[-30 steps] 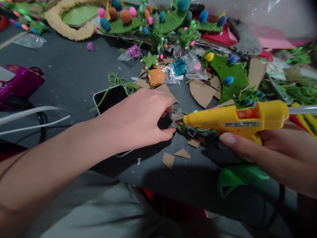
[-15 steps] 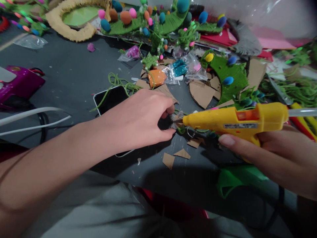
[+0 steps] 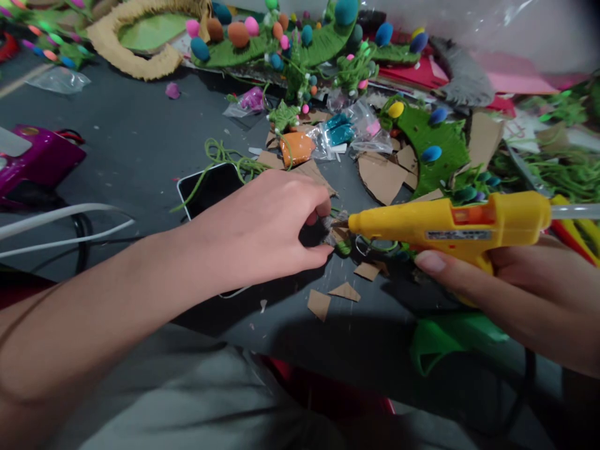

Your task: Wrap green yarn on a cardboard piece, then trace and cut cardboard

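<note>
My right hand (image 3: 520, 294) grips a yellow hot glue gun (image 3: 450, 226), index finger along its underside, nozzle pointing left. The nozzle tip sits right at a small cardboard-and-green-yarn piece (image 3: 338, 232) that my left hand (image 3: 267, 225) pinches between thumb and fingers on the dark table. A clear glue stick (image 3: 576, 210) sticks out of the gun's back. A black phone (image 3: 209, 185) lies partly under my left hand.
Cardboard scraps (image 3: 344, 290) lie in front of the hands. A green glue gun (image 3: 450, 334) rests under my right hand. Behind are green yarn shapes with coloured balls (image 3: 435, 144), small plastic bags (image 3: 337, 131) and a purple device (image 3: 37, 159) at left with white cables (image 3: 60, 219).
The glue gun drifted slightly, its nozzle staying at the small piece. My left hand holds almost still.
</note>
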Demonstrator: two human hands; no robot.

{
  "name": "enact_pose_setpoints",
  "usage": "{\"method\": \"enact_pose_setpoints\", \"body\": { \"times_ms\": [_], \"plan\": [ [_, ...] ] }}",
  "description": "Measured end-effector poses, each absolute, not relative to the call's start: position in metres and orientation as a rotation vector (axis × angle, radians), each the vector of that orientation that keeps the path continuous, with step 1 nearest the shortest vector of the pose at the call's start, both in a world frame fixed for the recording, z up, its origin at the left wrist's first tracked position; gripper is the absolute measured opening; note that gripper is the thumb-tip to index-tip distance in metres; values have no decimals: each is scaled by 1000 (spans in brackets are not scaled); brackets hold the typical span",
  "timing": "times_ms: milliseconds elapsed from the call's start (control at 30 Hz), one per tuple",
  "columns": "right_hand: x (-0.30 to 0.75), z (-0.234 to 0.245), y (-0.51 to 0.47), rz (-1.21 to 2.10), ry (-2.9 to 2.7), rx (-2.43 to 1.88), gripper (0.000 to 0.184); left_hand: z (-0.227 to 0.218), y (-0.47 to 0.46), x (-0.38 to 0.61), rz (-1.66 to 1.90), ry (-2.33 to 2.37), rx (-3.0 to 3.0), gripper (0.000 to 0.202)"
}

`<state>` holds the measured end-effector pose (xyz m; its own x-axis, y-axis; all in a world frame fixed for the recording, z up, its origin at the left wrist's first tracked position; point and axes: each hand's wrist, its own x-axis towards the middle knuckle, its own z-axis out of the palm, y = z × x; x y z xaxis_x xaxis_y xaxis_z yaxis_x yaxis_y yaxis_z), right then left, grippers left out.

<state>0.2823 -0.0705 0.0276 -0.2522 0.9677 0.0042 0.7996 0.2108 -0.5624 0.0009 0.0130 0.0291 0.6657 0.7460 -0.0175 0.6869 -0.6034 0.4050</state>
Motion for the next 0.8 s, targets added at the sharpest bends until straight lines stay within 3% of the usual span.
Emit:
{"method": "enact_pose_setpoints", "body": {
  "times_ms": [800],
  "plan": [
    [277,34,-65,573,-2061,-1725,63,33,8,1,222,1148,2529,19]
  ]
}}
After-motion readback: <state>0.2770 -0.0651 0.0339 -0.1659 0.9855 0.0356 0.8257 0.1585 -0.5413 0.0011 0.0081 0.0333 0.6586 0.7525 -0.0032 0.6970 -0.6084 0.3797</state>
